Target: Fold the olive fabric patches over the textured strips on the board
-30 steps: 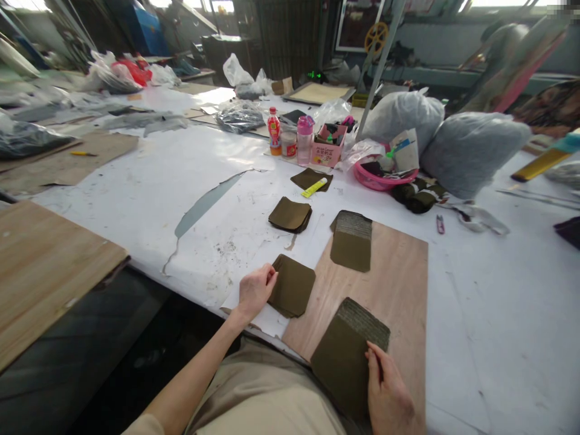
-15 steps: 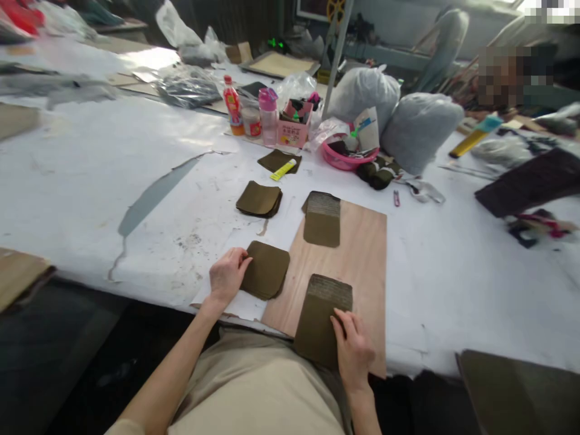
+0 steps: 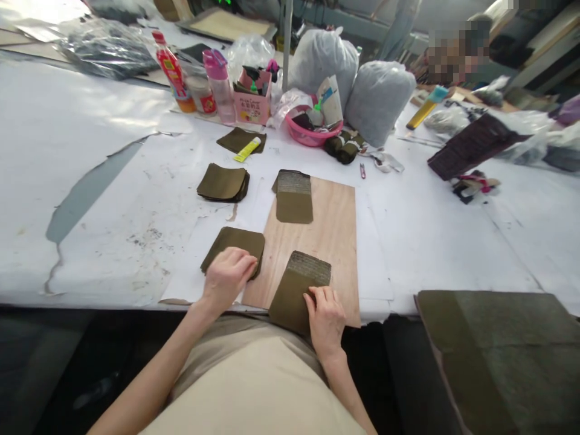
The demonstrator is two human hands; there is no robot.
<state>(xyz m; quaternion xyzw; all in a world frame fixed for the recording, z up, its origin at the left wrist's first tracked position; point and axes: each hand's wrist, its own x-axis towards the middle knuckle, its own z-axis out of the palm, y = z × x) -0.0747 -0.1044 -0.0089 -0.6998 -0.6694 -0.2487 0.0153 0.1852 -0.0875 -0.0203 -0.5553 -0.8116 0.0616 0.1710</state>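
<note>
My left hand (image 3: 229,275) is over the near-left stack of olive fabric pieces (image 3: 233,238), covering its front part. Its fingertips are pinched together near the stack's right edge; whatever they hold is too small to make out. With bent fingers and thumb, my right hand (image 3: 327,314) grips at the right side of a fanned stack of olive pieces (image 3: 290,296). That stack lies on the near part of a wooden board (image 3: 338,241), its far end showing a band of closely stepped edges. A similar fanned stack (image 3: 294,205) lies at the board's far left corner.
Another olive stack (image 3: 223,182) lies farther left, beyond it a yellow tube (image 3: 248,150) on olive cloth. Bottles, a pink box (image 3: 252,106), a pink basket (image 3: 312,133) and stuffed bags (image 3: 380,99) line the back. A large olive sheet (image 3: 507,356) is at lower right.
My left hand has moved from the left edge of the near-left stack across to its right side. My right hand stays at the fanned stack. The whole view has shifted rightward.
</note>
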